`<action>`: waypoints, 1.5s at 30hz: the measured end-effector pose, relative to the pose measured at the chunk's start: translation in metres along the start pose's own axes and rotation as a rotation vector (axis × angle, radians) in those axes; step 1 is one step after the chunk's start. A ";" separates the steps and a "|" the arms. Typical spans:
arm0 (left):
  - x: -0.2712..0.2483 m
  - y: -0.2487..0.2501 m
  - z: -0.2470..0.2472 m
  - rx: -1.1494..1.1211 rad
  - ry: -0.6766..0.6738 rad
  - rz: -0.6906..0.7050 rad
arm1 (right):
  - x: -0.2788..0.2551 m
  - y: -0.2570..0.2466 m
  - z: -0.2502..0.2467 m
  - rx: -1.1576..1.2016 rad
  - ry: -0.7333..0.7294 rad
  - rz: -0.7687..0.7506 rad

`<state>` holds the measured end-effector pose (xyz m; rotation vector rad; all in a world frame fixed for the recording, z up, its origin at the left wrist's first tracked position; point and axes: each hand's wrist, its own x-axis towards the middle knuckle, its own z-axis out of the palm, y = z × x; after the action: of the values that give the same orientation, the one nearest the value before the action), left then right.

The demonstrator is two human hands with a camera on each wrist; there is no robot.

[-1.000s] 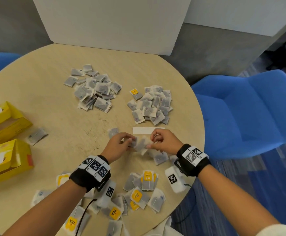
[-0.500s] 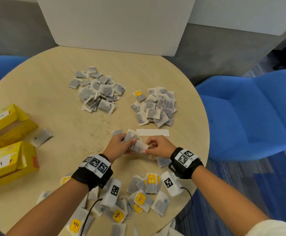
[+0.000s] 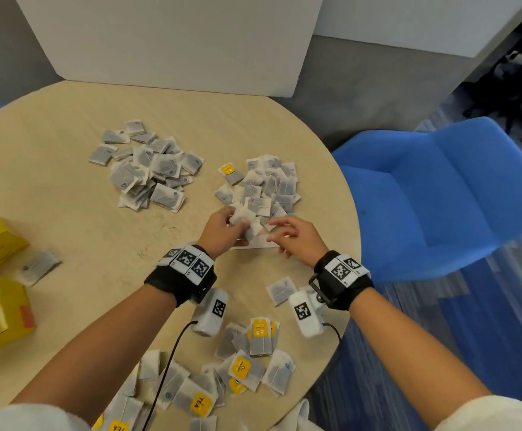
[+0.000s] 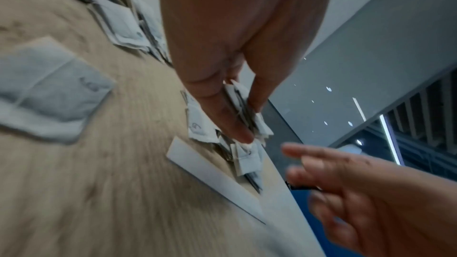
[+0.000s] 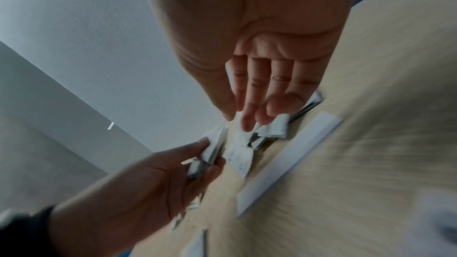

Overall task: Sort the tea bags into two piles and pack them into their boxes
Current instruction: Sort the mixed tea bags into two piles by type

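Tea bags (image 3: 243,219) now clamped in left hand (image 3: 221,233) alone, carried up to right-hand pile (image 3: 267,188), right hand (image 3: 297,239) let go, fingers loose, tag (image 3: 201,403) reads TEA

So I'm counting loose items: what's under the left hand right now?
The left hand grips a few tea bags above the white strip. The strip's left end is covered, as is the table beneath.
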<state>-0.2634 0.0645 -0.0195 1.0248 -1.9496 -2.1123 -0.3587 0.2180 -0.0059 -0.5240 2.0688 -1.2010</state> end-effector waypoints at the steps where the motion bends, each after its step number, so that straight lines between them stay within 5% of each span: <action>1: 0.007 0.001 -0.001 0.038 0.031 0.005 | -0.004 0.007 -0.005 -0.047 0.043 0.022; 3: 0.022 0.008 -0.003 0.124 0.068 0.028 | -0.013 0.023 -0.014 -0.206 0.042 0.083; 8: 0.053 0.029 -0.001 0.178 0.109 0.089 | -0.036 0.047 -0.020 -0.742 -0.271 0.057; 14: 0.062 0.022 0.005 0.753 0.160 0.043 | -0.040 0.054 -0.012 -0.759 -0.251 0.041; 18: 0.037 0.007 0.001 0.772 0.192 0.191 | -0.036 0.049 -0.013 -0.747 -0.230 0.065; 20: 0.012 0.000 0.004 0.680 0.049 0.301 | -0.033 0.046 -0.016 -0.639 -0.178 0.090; 23: -0.024 -0.016 0.013 0.715 -0.305 0.271 | -0.029 0.039 -0.016 -0.485 -0.115 0.055; 26: -0.037 -0.035 0.017 0.790 -0.384 0.218 | -0.029 0.031 -0.006 -0.358 -0.131 0.022; 36: 0.012 0.011 -0.009 0.543 0.010 0.220 | -0.038 0.036 -0.008 -0.256 0.125 -0.009; 40: 0.044 0.041 -0.007 0.372 0.095 0.180 | -0.049 0.045 -0.010 -0.314 0.110 -0.007; 45: 0.041 0.031 -0.028 0.687 0.141 0.225 | -0.058 0.048 -0.010 -0.395 0.028 -0.023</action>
<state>-0.2916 0.0148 -0.0063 0.9304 -2.6245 -1.2276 -0.3263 0.2838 -0.0239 -0.7155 2.3410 -0.8140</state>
